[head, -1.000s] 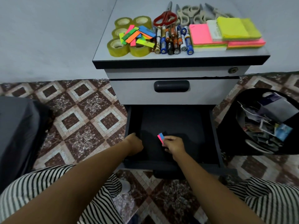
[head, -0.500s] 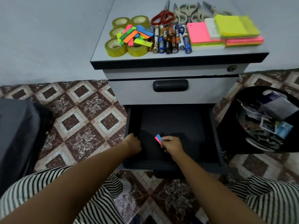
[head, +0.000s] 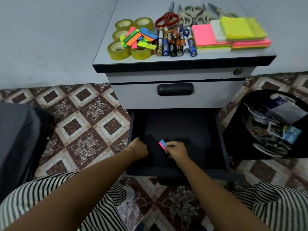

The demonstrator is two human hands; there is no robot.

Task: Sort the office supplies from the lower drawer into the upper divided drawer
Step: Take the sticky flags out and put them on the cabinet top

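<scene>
- The person's right hand [head: 177, 150] pinches a small stack of pink and blue paper index tabs [head: 162, 144] between thumb and fingertips, low over the front part of the black open lower drawer [head: 221, 139].
- Compared with a second ago, little has changed. The tabs are in the same pinch, and the hand has shifted only slightly toward the drawer's front.
- The left hand [head: 139, 147] stays by the drawer's front left corner with its fingers curled. I cannot tell whether it holds anything.
- No other supply shows on the drawer's dark floor, so these tabs look like the last items to come out.
- The grey upper drawer [head: 216, 94] with its black handle [head: 175, 89] is shut. It probably has to be pulled open before any sorting can begin.
- The grey cabinet top [head: 183, 60] carries yellowish tape rolls [head: 119, 50], a pile of bright index tabs [head: 138, 38], batteries [head: 173, 42], scissors [head: 167, 17] and neon sticky-note pads [head: 230, 35].
- The space straight above the right hand is open. Farther back, the upper drawer's front overhangs the lower one.
- A black waste bin [head: 233, 130] full of paper stands close beside the drawer's right wall, and striped knees flank the front.
</scene>
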